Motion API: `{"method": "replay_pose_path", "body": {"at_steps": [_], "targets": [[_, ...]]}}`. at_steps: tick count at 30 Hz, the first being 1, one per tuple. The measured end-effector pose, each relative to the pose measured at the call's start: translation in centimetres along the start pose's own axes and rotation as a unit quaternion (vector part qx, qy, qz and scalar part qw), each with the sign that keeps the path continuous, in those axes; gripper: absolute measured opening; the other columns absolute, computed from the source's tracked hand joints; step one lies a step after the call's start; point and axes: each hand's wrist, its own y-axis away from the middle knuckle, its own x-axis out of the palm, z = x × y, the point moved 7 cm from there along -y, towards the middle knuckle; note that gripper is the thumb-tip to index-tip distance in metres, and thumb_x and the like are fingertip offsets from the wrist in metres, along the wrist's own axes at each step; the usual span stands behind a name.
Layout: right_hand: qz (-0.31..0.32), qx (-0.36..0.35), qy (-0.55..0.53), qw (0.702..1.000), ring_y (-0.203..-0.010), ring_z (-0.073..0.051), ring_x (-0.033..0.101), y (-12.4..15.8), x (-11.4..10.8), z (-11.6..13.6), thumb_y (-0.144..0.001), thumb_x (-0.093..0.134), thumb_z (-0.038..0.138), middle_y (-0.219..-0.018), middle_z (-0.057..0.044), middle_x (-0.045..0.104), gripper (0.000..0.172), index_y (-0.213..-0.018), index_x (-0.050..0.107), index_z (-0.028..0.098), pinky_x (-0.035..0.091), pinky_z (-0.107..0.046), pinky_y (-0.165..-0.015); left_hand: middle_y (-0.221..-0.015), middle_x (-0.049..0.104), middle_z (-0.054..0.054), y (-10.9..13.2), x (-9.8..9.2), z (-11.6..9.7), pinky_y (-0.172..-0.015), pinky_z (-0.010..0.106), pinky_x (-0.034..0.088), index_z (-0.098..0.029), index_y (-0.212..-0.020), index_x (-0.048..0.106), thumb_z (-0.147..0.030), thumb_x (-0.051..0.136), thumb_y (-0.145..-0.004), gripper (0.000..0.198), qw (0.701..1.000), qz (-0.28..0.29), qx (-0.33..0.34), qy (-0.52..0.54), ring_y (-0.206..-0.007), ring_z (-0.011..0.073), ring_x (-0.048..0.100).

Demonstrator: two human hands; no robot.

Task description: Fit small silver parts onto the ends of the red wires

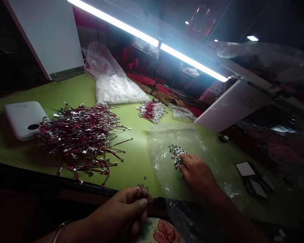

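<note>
My left hand (131,206) is closed near the table's front edge, pinching several short wires with metal terminals (142,189) between thumb and forefinger. The terminal ends stick up above the fingers; the wires are mostly hidden by the hand. My right hand (199,172) reaches over a clear plastic bag (164,145) lying flat. Its thumb and forefinger are apart, their tips touching a small heap of loose metal terminals (176,152) on the bag. To the left lies a big tangled pile of short dark-red wires (83,130) with shiny terminals on their ends.
A white power bank (27,118) lies left of the pile. Behind are a bag of white plastic pieces (119,89), a neat wire bundle (152,111) and long cable bundles (159,94). Black-and-white boxes (254,180) lie right. A lit tube lamp (192,60) hangs overhead.
</note>
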Motion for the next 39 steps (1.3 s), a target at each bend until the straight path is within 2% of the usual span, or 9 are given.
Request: {"method": "replay_pose_path", "body": {"at_steps": [4,11,18,22,25,29,32,36,39], "targets": [[-0.006,0.030,0.026,0.999,-0.088,-0.030,0.068,-0.2,1.6,-2.7,-0.087,0.064,0.012,-0.102,-0.016,0.072,0.027,-0.113,0.070,0.012,0.051,-0.038,-0.075,-0.059,0.061,-0.003,0.1,0.2,-0.6,-0.038,0.014,0.025,-0.015,-0.087,0.061,-0.043,0.077,-0.080,0.033,1.000,-0.015,-0.003,-0.011,-0.039,0.0027,0.040],[-0.044,-0.011,-0.032,0.998,-0.094,-0.024,0.068,-0.2,3.7,-0.1,-0.091,0.059,0.015,-0.106,-0.010,0.072,0.030,-0.120,0.067,0.018,0.050,-0.031,-0.081,-0.059,0.058,-0.005,-0.7,0.8,-2.1,-0.036,0.015,0.030,-0.018,-0.080,0.057,-0.043,0.077,-0.078,0.032,0.999,-0.025,0.009,0.018,-0.036,0.0020,0.033],[-0.095,-0.027,-0.096,0.990,-0.089,-0.023,0.065,0.0,2.3,0.1,-0.094,0.056,0.022,-0.100,-0.009,0.070,0.016,-0.089,0.070,0.018,0.048,-0.033,-0.081,-0.052,0.044,-0.010,-1.1,0.9,-3.1,-0.035,0.015,0.026,-0.019,-0.080,0.054,-0.038,0.079,-0.076,0.032,0.998,-0.031,0.047,0.037,-0.039,0.0029,0.026],[-0.114,0.003,-0.238,0.965,-0.081,-0.020,0.061,0.4,1.0,0.0,-0.092,0.061,0.031,-0.091,-0.005,0.064,0.015,-0.082,0.066,0.021,0.046,-0.031,-0.074,-0.050,0.039,-0.011,-1.1,0.9,-3.5,-0.035,0.017,0.023,-0.020,-0.081,0.054,-0.037,0.081,-0.074,0.033,0.996,-0.028,0.078,0.039,-0.039,0.0041,0.024],[-0.034,0.033,-0.408,0.912,-0.061,-0.014,0.053,0.9,1.1,1.6,-0.093,0.062,0.038,-0.068,0.002,0.056,0.021,-0.080,0.060,0.021,0.043,-0.026,-0.059,-0.052,0.040,-0.010,-1.1,0.9,-3.6,-0.036,0.017,0.022,-0.018,-0.081,0.056,-0.036,0.081,-0.075,0.031,0.995,-0.033,0.086,0.029,-0.040,0.0039,0.026],[0.118,0.085,-0.640,0.754,-0.052,-0.010,0.057,2.0,2.1,5.7,-0.088,0.069,0.043,-0.065,0.004,0.062,0.029,-0.078,0.058,0.019,0.044,-0.022,-0.052,-0.054,0.043,-0.009,-0.9,1.1,-3.7,-0.038,0.018,0.023,-0.017,-0.081,0.060,-0.038,0.080,-0.076,0.030,0.995,-0.034,0.096,0.011,-0.041,0.0036,0.029],[0.161,0.096,-0.691,0.698,-0.050,-0.009,0.058,2.3,2.6,7.8,-0.085,0.073,0.043,-0.064,0.003,0.065,0.030,-0.076,0.060,0.018,0.044,-0.021,-0.051,-0.053,0.043,-0.008,-0.7,1.2,-3.8,-0.039,0.019,0.023,-0.016,-0.080,0.063,-0.041,0.080,-0.076,0.030,0.994,-0.034,0.100,-0.012,-0.041,0.0041,0.030],[0.159,0.103,-0.677,0.711,-0.049,-0.009,0.057,2.5,3.2,8.1,-0.083,0.074,0.044,-0.062,0.003,0.063,0.033,-0.072,0.059,0.017,0.043,-0.021,-0.050,-0.053,0.046,-0.007,-0.4,1.2,-3.8,-0.041,0.020,0.021,-0.015,-0.079,0.065,-0.043,0.081,-0.075,0.033,0.994,-0.037,0.100,-0.017,-0.043,0.0043,0.031],[0.122,0.071,-0.612,0.778,-0.050,-0.010,0.051,3.0,2.8,7.9,-0.087,0.069,0.039,-0.058,0.004,0.057,0.029,-0.070,0.057,0.018,0.040,-0.022,-0.049,-0.059,0.053,-0.004,-0.2,1.1,-3.5,-0.047,0.020,0.027,-0.014,-0.077,0.066,-0.042,0.084,-0.072,0.034,0.993,-0.052,0.101,-0.002,-0.050,0.0062,0.040]]}}
